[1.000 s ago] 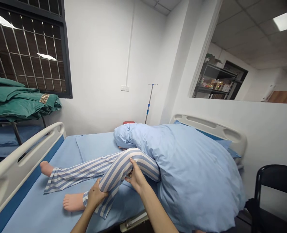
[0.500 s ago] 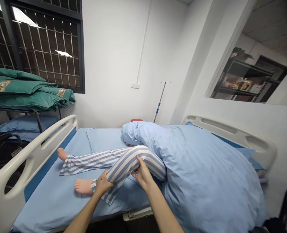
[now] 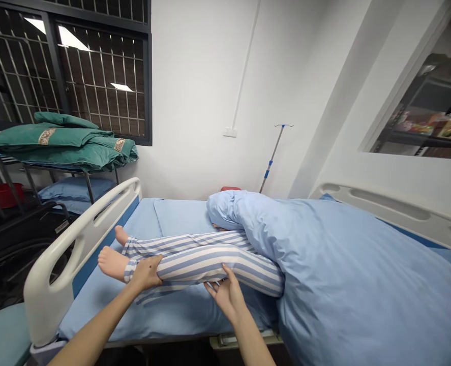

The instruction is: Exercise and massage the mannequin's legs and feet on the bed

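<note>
Two legs in blue-and-white striped trousers lie stretched on the bed, the near leg almost straight. Around its shin, just above the bare near foot, my left hand is closed. My right hand holds the same leg at the knee, thumb on the side of the trousers and fingers partly hidden underneath. The far leg rests behind, ending in a bare foot. A light blue quilt covers everything above the thighs.
A pale footboard bounds the bed at left, a headboard at right. Beyond the bed stands an IV pole. Green folded bedding sits on a rack at left, near a wheelchair.
The near leg has gone from bent at the knee to nearly straight, its foot moving left. My left hand has shifted left with the shin. The view has turned left.
</note>
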Available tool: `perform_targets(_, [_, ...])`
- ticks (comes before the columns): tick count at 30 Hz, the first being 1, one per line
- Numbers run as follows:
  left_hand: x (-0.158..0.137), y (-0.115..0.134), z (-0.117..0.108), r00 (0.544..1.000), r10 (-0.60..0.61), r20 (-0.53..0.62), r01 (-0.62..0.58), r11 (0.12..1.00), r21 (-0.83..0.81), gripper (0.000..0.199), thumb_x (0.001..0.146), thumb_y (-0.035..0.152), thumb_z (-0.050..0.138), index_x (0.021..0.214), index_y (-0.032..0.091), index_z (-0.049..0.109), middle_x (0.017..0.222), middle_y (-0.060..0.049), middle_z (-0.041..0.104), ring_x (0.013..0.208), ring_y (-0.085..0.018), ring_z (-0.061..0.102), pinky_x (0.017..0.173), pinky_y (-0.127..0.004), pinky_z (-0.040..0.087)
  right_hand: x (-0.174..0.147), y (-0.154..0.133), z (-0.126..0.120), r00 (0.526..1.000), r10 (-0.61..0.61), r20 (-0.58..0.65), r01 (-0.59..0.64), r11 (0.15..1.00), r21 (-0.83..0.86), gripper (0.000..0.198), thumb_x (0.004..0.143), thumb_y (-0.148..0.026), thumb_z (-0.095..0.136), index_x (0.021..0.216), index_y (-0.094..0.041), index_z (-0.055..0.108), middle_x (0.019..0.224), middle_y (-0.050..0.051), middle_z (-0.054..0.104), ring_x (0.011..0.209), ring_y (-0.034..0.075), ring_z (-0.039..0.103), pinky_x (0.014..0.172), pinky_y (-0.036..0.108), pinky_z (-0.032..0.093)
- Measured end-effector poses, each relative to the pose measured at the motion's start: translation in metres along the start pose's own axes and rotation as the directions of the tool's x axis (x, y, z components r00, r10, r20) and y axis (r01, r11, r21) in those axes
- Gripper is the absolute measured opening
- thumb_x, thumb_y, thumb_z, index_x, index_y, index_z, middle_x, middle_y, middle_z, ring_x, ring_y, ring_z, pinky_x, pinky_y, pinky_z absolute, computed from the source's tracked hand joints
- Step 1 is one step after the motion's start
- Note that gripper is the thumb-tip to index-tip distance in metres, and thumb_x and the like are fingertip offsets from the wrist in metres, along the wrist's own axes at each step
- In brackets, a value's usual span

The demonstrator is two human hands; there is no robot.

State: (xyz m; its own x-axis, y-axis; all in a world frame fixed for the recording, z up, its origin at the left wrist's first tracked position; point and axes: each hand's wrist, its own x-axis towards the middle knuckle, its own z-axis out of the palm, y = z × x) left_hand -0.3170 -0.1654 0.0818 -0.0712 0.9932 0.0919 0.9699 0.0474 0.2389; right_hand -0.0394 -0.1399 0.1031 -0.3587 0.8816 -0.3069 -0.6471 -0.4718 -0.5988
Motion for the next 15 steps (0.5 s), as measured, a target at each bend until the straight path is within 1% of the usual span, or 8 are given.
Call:
perform_targets(2, [-0.004,-0.019,-0.012,1.000,0.017,0.023,-0.019,0.998,0.064,0.069,0.052,0.028,0.063,0.119,0.025,0.046,0.114,-0.004,0.059,0.107,-0.028,0.051,0.090,-0.034,0.033,0.009,0.023,-0.010,0.999,0.033,0.017,-0.034,0.998,0.050,0.031,0.063,-0.039,0.067,0.088,-0.025,0.056,0.085,-0.001,0.064,0.085,0.019,0.061,0.085,0.041,0.045])
perform_targets(4, [-0.009,-0.036,-0.022,0.999,0.015,0.050,-0.021,0.992,0.125,0.067,0.051,0.026,0.062,0.117,0.025,0.048,0.113,-0.005,0.059,0.106,-0.029,0.051,0.090,-0.037,0.033,0.020,0.049,-0.021,0.998,0.052,0.020,-0.054,0.996,0.075,0.027,0.062,-0.040,0.067,0.084,-0.026,0.058,0.085,-0.001,0.065,0.087,0.019,0.060,0.087,0.041,0.045])
perform_targets(7, [-0.017,-0.057,-0.027,0.996,0.008,0.091,-0.025,0.982,0.189,0.061,0.052,0.023,0.060,0.112,0.024,0.051,0.107,-0.007,0.060,0.102,-0.030,0.052,0.089,-0.040,0.034,0.039,0.084,-0.039,0.996,0.085,0.006,-0.085,0.990,0.116,0.027,0.060,-0.042,0.069,0.080,-0.026,0.059,0.083,-0.001,0.066,0.087,0.019,0.061,0.088,0.041,0.045])
perform_targets(9, [-0.019,-0.068,-0.023,0.992,0.022,0.121,-0.048,0.974,0.220,0.056,0.053,0.022,0.058,0.109,0.023,0.053,0.104,-0.008,0.061,0.099,-0.030,0.053,0.088,-0.042,0.034,0.050,0.101,-0.050,0.994,0.113,-0.012,-0.110,0.983,0.149,0.030,0.057,-0.042,0.071,0.080,-0.025,0.060,0.084,0.000,0.067,0.087,0.020,0.061,0.088,0.042,0.045])
perform_targets(11, [-0.020,-0.076,-0.014,0.988,0.038,0.148,-0.074,0.966,0.247,0.056,0.054,0.022,0.056,0.109,0.023,0.052,0.103,-0.008,0.061,0.098,-0.030,0.053,0.086,-0.042,0.035,0.058,0.113,-0.059,0.991,0.128,-0.031,-0.121,0.977,0.176,0.032,0.055,-0.042,0.073,0.080,-0.025,0.060,0.084,0.000,0.067,0.087,0.021,0.061,0.087,0.041,0.045])
perform_targets(15, [-0.018,-0.090,0.017,0.981,0.025,0.195,-0.078,0.960,0.269,0.058,0.054,0.018,0.054,0.111,0.022,0.050,0.105,-0.009,0.060,0.096,-0.030,0.053,0.083,-0.042,0.036,0.067,0.126,-0.075,0.989,0.129,-0.068,-0.115,0.976,0.183,0.033,0.056,-0.040,0.072,0.083,-0.026,0.060,0.087,-0.001,0.067,0.087,0.020,0.061,0.086,0.040,0.046])
